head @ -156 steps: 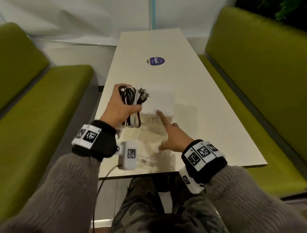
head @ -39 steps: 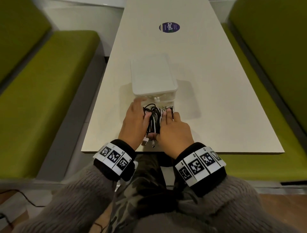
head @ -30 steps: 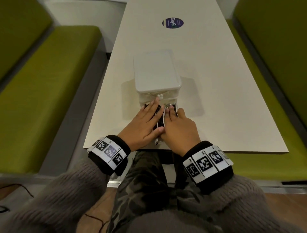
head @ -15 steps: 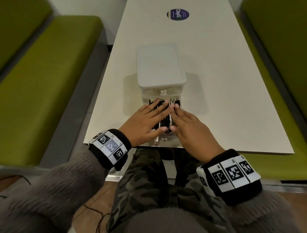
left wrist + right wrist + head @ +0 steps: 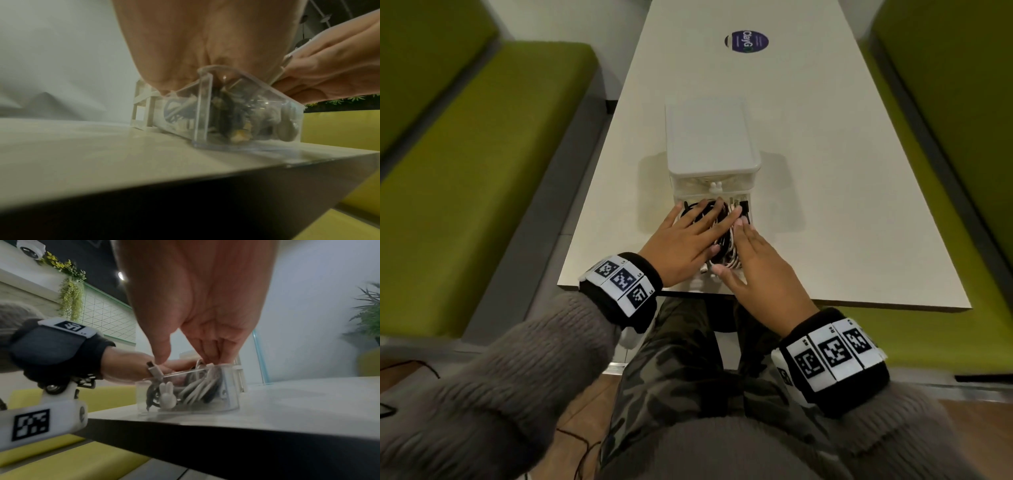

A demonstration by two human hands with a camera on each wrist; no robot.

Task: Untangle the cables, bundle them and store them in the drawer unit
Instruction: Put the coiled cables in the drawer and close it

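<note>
A white drawer unit [image 5: 710, 137] stands mid-table, its clear bottom drawer [image 5: 230, 402] pulled out toward me. A bundle of black and white cables [image 5: 727, 255] lies in that drawer. My left hand [image 5: 698, 222] lies flat over the bundle's left side, fingers straight and spread. Beside it my right hand [image 5: 743, 240] presses the right side with straight fingers. In the right wrist view a white USB plug [image 5: 153, 369] sticks up over the drawer's front rim, beside a rabbit-shaped knob [image 5: 167, 395]. The hands hide most of the cables.
The drawer's front sits close to the near edge of the white table [image 5: 842, 212]. A round purple sticker [image 5: 746, 41] lies farther back. Green benches [image 5: 482, 171] flank the table on both sides. My legs are under the near edge.
Five seconds ago my left hand held the bundle above the table. It now lies in the drawer. Over the last second both hands flattened on it and my right wrist drew back.
</note>
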